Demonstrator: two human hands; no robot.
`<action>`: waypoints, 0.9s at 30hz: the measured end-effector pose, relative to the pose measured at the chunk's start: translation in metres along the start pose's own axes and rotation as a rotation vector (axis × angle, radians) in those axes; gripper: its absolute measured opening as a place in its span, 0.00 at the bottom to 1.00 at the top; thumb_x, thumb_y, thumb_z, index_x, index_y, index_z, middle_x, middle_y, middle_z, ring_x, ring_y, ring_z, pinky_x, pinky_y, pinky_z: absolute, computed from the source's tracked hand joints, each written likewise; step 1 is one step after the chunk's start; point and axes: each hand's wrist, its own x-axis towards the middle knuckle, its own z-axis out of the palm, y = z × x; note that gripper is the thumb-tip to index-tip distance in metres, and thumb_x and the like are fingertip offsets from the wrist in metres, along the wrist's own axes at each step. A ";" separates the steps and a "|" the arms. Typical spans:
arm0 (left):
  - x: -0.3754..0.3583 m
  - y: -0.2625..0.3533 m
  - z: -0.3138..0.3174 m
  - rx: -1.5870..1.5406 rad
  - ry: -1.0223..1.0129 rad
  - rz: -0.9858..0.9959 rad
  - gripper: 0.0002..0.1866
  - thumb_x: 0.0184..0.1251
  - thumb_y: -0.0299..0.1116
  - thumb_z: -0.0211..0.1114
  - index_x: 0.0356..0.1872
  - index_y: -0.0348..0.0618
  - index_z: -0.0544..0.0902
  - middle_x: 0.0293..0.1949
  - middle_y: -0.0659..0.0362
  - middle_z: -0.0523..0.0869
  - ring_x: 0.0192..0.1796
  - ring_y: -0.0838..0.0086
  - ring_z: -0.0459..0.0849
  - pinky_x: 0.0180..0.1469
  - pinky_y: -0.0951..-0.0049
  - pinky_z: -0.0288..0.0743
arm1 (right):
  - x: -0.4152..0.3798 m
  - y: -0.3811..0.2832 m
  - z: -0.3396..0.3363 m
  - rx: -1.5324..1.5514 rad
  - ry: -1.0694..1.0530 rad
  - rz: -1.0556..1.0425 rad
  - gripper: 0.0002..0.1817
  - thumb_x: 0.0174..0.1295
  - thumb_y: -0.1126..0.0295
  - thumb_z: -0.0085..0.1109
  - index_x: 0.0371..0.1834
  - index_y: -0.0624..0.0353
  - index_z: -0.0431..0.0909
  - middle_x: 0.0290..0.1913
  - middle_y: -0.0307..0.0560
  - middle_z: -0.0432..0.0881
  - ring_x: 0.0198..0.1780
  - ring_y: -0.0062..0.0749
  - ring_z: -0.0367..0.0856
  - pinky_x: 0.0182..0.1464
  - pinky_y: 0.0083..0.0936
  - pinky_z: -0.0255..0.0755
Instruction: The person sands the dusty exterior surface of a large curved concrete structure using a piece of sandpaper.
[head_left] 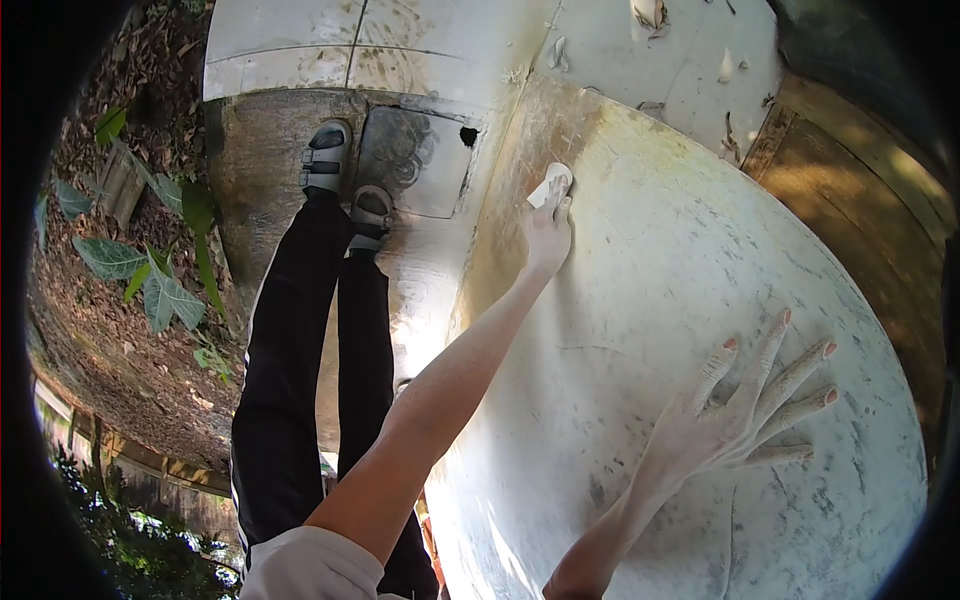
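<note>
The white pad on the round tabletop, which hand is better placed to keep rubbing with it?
Left hand: it grips the white pad against the tabletop. Right hand lies flat, fingers spread, empty.

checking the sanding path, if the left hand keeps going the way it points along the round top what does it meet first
The left hand, holding a small white block, points toward the brown, stained edge of the round top. It would likely meet that edge first, then the tiled floor beyond; depth is unclear.

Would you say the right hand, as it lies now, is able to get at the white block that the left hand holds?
Probably yes. The right hand lies flat with fingers spread on the round white surface, and nothing lies between it and the white block under the left hand; it looks a long stretch.
</note>
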 end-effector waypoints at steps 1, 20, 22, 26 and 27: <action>-0.015 0.002 0.005 -0.048 0.037 0.036 0.20 0.76 0.33 0.52 0.62 0.32 0.74 0.61 0.42 0.77 0.66 0.58 0.76 0.64 0.73 0.67 | -0.001 0.001 -0.001 0.026 -0.002 -0.001 0.25 0.70 0.39 0.39 0.66 0.24 0.72 0.78 0.33 0.57 0.80 0.48 0.43 0.74 0.67 0.26; -0.030 -0.018 0.005 0.009 0.082 0.061 0.18 0.75 0.33 0.54 0.60 0.36 0.77 0.53 0.38 0.81 0.56 0.46 0.79 0.57 0.61 0.73 | 0.000 -0.002 0.001 0.077 0.021 -0.026 0.24 0.70 0.40 0.40 0.68 0.23 0.70 0.78 0.32 0.56 0.80 0.47 0.44 0.73 0.69 0.27; -0.088 0.029 -0.007 -0.072 -0.094 -0.049 0.19 0.75 0.31 0.52 0.63 0.36 0.74 0.60 0.40 0.77 0.65 0.51 0.74 0.66 0.65 0.68 | 0.000 -0.003 0.001 0.084 0.023 -0.023 0.25 0.70 0.40 0.40 0.68 0.23 0.70 0.78 0.32 0.56 0.80 0.47 0.44 0.73 0.69 0.28; -0.157 0.051 -0.001 -0.236 -0.136 0.185 0.20 0.76 0.28 0.50 0.66 0.35 0.71 0.68 0.44 0.70 0.73 0.57 0.64 0.75 0.66 0.55 | -0.001 -0.002 0.000 0.069 0.010 -0.043 0.24 0.71 0.41 0.39 0.68 0.24 0.71 0.78 0.32 0.57 0.80 0.48 0.44 0.73 0.70 0.28; -0.160 0.052 0.001 -0.248 -0.134 0.195 0.20 0.76 0.27 0.50 0.66 0.34 0.71 0.69 0.45 0.69 0.74 0.58 0.62 0.76 0.65 0.52 | -0.002 -0.002 0.000 0.064 0.006 -0.043 0.24 0.71 0.41 0.39 0.68 0.24 0.71 0.78 0.32 0.57 0.80 0.48 0.44 0.73 0.70 0.28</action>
